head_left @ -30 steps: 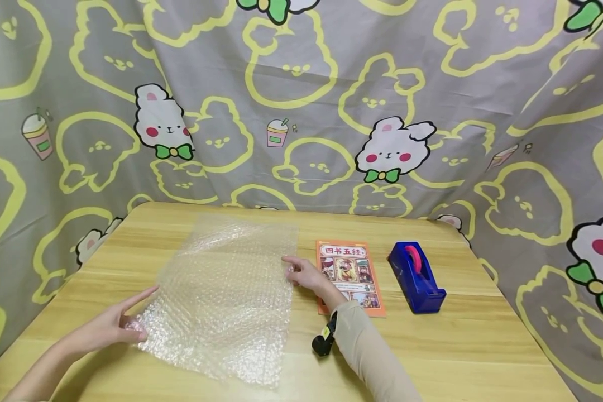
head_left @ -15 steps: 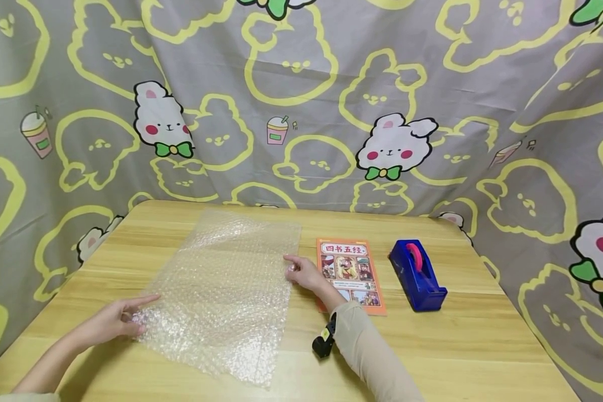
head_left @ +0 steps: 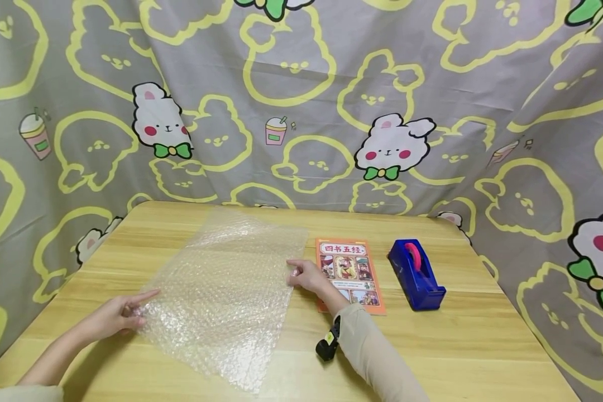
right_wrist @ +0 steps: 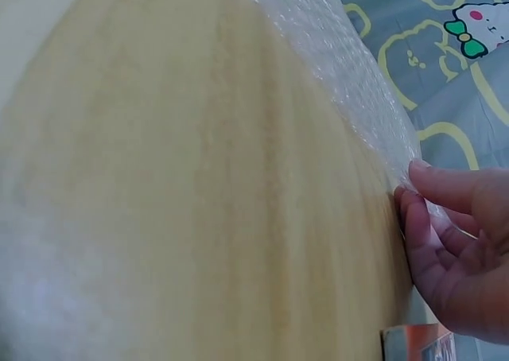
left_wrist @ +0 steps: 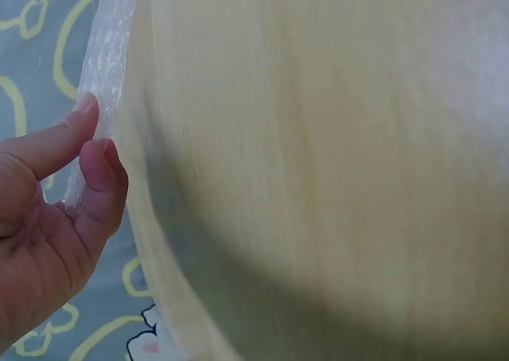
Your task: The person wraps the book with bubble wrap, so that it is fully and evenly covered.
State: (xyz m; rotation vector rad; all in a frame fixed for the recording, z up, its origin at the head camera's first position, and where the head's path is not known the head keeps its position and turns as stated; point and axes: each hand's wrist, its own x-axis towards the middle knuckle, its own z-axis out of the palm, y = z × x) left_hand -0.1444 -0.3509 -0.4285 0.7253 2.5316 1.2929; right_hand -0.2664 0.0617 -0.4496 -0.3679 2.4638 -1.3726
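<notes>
A clear sheet of bubble wrap (head_left: 221, 285) lies turned at a slant on the wooden table, its near corner pointing toward me. My left hand (head_left: 111, 318) pinches its left edge between thumb and fingers; the left wrist view shows the bubble wrap (left_wrist: 107, 51) caught there. On the opposite edge, my right hand (head_left: 307, 275) grips the sheet, with the index finger lying along the top. In the right wrist view the bubble wrap (right_wrist: 334, 59) runs up to the thumb and curled fingers of the right hand (right_wrist: 461, 242).
An orange illustrated booklet (head_left: 354, 279) lies right of the sheet, partly under the right forearm. Farther right stands a blue tape dispenser (head_left: 417, 276) with a pink core. A black wrist camera (head_left: 328, 343) sits on the right wrist. A patterned curtain (head_left: 301, 100) hangs behind the table (head_left: 462, 346).
The bubble wrap has turned clockwise: its far end has shifted right and its near corner left. The left hand has moved slightly up, while the right hand has shifted a little to the right.
</notes>
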